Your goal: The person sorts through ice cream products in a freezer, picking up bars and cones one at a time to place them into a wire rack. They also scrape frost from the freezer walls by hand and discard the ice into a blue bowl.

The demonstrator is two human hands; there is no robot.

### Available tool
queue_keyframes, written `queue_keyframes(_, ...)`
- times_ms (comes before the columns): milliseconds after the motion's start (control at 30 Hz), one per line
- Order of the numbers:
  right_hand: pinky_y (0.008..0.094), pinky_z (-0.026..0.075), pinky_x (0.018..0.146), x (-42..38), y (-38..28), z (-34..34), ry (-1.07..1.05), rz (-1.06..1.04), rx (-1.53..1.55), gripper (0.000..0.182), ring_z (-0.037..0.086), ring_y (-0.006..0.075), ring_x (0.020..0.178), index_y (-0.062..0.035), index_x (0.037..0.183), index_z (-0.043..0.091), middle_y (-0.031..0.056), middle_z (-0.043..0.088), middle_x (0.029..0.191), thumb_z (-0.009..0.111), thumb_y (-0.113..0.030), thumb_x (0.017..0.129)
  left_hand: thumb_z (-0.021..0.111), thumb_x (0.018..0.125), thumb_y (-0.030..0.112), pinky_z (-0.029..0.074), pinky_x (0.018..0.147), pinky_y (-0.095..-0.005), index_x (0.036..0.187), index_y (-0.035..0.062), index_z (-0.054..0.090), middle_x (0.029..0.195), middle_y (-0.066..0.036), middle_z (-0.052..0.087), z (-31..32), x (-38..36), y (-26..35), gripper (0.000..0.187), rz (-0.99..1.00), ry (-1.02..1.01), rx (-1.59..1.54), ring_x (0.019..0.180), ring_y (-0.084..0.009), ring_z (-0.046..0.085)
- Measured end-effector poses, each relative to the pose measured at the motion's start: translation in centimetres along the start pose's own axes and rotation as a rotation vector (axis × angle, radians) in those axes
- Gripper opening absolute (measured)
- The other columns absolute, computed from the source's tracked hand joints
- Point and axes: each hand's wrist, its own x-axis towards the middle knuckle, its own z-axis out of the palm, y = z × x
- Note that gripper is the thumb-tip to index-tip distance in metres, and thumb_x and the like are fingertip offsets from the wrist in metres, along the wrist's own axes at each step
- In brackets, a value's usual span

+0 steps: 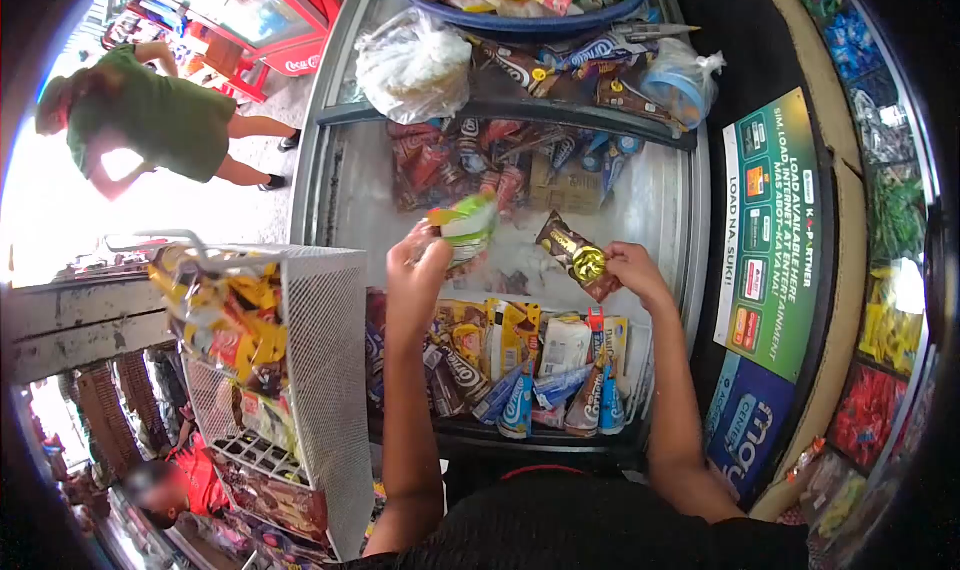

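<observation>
My left hand [418,260] is closed around a green-and-white wrapped ice cream [468,225], slightly blurred, over the open chest freezer [665,260]. On the right, my right hand [633,270] pinches the end of a brown-and-gold wrapped ice cream bar [572,255]. Both hands are above the frosty middle of the freezer. Nearest me inside it stand several upright ice cream packs and blue Cornetto cones [517,402]. Toward the far side lie red, brown and blue wrapped ice creams [425,165], partly under the glass.
On the freezer's far end rest a blue basin [545,20] of packets, a knotted white plastic bag [413,65] and more cones. A white mesh rack [330,370] with yellow snack packs borders the left. Signboards [770,235] line the right. A person in green [150,115] stands beyond.
</observation>
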Motion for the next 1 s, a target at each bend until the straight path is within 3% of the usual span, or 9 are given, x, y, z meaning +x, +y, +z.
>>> queue_keyframes(67,0.0260,0.050,0.053,-2.6,-1.7,-0.8,-0.029,0.015,0.187,0.014,0.060,0.0124,0.060,-0.0006,0.086,0.059,0.0064,0.062,0.073,0.051,-0.004,0.076,0.052,0.080,0.005,0.050,0.070,-0.0266,0.104,-0.0073,0.062,0.101,-0.008,0.062,1.2,-1.9,3.9,0.029,0.091,0.122,0.031,0.085,-0.0116,0.060)
queue_keyframes(300,0.0257,0.051,0.062,-5.3,-1.5,-1.8,-0.121,-0.103,0.349,0.022,0.062,0.0118,0.069,0.0002,0.092,0.057,0.0045,0.062,0.080,0.046,0.003,0.074,0.061,0.073,0.009,0.050,0.078,-0.0382,0.101,0.0000,0.064,0.105,-0.018,0.061,0.9,8.1,8.9,0.030,1.072,0.523,0.918,0.093,-0.0336,0.061)
queue_keyframes(433,0.0269,0.052,0.067,-5.1,-1.3,-0.8,-0.141,-0.061,0.359,0.022,0.061,0.0130,0.076,-0.0005,0.094,0.057,0.0043,0.061,0.085,0.049,0.001,0.073,0.054,0.076,0.013,0.049,0.068,-0.0461,0.086,0.0011,0.061,0.085,-0.021,0.062,-1.8,17.6,7.9,0.017,0.815,0.482,1.066,0.078,-0.0393,0.061)
queue_keyframes(533,0.0265,0.052,0.067,-4.6,-1.6,-0.4,-0.172,-0.047,0.378,0.023,0.059,0.0114,0.076,-0.0038,0.095,0.055,0.0011,0.058,0.084,0.048,0.000,0.073,0.058,0.075,0.013,0.049,0.077,-0.0418,0.097,0.0035,0.059,0.100,-0.017,0.059,-3.3,24.0,5.1,0.023,0.741,0.510,1.638,0.092,-0.0299,0.059)
queue_keyframes(633,0.0265,0.052,0.065,-4.7,-3.3,0.0,-0.279,-0.069,0.409,0.022,0.058,0.0117,0.073,-0.0023,0.094,0.052,0.0032,0.058,0.085,0.047,0.002,0.073,0.061,0.073,0.014,0.050,0.079,-0.0434,0.103,-0.0005,0.057,0.113,-0.022,0.053,-1.2,17.9,6.0,0.034,0.875,0.719,1.312,0.093,-0.0351,0.059)
queue_keyframes(767,0.0262,0.051,0.069,-7.0,-7.3,0.6,-0.334,-0.167,0.495,0.023,0.058,0.0125,0.075,-0.0013,0.096,0.051,0.0046,0.057,0.087,0.047,0.004,0.073,0.061,0.075,0.013,0.049,0.069,-0.0464,0.099,0.0008,0.055,0.086,-0.019,0.060,0.0,8.8,2.7,0.028,0.834,0.439,0.801,0.080,-0.0327,0.061)
queue_keyframes(833,0.0272,0.050,0.077,-9.3,-9.9,1.0,-0.351,-0.286,0.563,0.025,0.058,0.0143,0.082,-0.0009,0.097,0.050,0.0065,0.058,0.092,0.048,0.004,0.072,0.059,0.080,0.012,0.047,0.057,-0.0428,0.096,0.0004,0.057,0.072,-0.017,0.059,-0.5,3.4,-0.3,0.020,0.433,0.181,0.363,0.067,-0.0315,0.061)
queue_keyframes(900,0.0282,0.048,0.082,-11.5,-12.1,1.6,-0.421,-0.335,0.566,0.027,0.058,0.0156,0.087,-0.0001,0.097,0.050,0.0080,0.058,0.095,0.049,0.005,0.071,0.050,0.090,0.035,0.043,0.059,-0.0475,0.069,0.0034,0.060,0.059,-0.017,0.057,-1.1,0.8,-7.7,0.040,0.411,0.329,0.376,0.062,-0.0370,0.059)
queue_keyframes(1000,0.0294,0.046,0.086,-13.3,-14.9,3.2,-0.622,-0.499,0.444,0.029,0.059,0.0181,0.090,0.0021,0.098,0.052,0.0092,0.060,0.097,0.054,-0.003,0.070,0.047,0.091,0.037,0.046,0.066,-0.0466,0.084,0.0062,0.065,0.073,-0.018,0.063,-1.8,-6.5,-12.5,0.037,0.223,0.373,0.639,0.072,-0.0363,0.062)
